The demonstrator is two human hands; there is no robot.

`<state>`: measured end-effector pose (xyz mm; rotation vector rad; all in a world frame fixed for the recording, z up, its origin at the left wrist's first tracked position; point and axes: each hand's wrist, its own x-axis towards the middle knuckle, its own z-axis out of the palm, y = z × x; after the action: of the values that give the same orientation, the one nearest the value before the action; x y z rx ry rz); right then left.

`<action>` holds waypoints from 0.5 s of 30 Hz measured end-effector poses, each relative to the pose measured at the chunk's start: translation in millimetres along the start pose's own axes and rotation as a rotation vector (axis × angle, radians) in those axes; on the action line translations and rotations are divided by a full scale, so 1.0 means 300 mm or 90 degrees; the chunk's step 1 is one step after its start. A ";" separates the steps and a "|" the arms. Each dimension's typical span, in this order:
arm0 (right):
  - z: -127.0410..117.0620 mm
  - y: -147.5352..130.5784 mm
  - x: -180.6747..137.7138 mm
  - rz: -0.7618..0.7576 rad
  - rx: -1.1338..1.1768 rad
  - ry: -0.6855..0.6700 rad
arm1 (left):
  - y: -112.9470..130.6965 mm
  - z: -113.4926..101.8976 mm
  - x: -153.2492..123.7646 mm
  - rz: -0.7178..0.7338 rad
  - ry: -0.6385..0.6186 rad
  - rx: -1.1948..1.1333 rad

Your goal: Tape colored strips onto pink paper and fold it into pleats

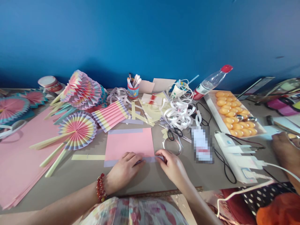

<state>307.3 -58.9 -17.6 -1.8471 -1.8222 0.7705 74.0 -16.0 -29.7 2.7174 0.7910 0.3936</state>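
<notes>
Two hands work at the near edge of a pink sheet [128, 143] that lies flat on the bench [77, 178], right in front of me. The left grip [124, 170] has its fingers curled down with the tips on the sheet's pale lavender border. I cannot tell whether it pinches the paper or only presses it. The right grip [172, 167] is closed, thumb against fingertips, on that same border at the sheet's near right corner. A red bead bracelet [100, 187] sits on the left wrist.

Just left of the sheet lies a yellow strip [87, 157], and beyond that a round pleated fan [78, 128] with pale stick handles. A pleated pink piece [110, 115] rests behind the sheet, near its far left corner. A stack of pink paper [16, 162] covers the bench's left side.

To the right of the sheet I see black-handled scissors [174, 133] and, just beside them, a tape roll [172, 145]. White paper curls [180, 109] are heaped behind these. Farther right sit a tray of orange pieces [234, 115], a white power strip [234, 156] and another person's hand [284, 150], well apart from mine.
</notes>
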 end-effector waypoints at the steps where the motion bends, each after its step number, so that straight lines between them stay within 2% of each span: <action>1: 0.000 0.000 0.000 0.000 -0.001 0.002 | 0.001 -0.001 0.001 0.000 0.007 -0.006; 7: 0.002 -0.003 -0.002 -0.004 -0.017 0.002 | -0.001 0.003 -0.001 0.009 0.017 0.000; 15: 0.003 -0.020 -0.019 -0.039 -0.097 0.035 | -0.001 -0.002 -0.011 0.041 -0.029 0.048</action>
<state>302.4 -64.3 -13.8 -1.8765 -1.9391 0.5681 70.9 -17.5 -29.8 2.8169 0.7223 0.3197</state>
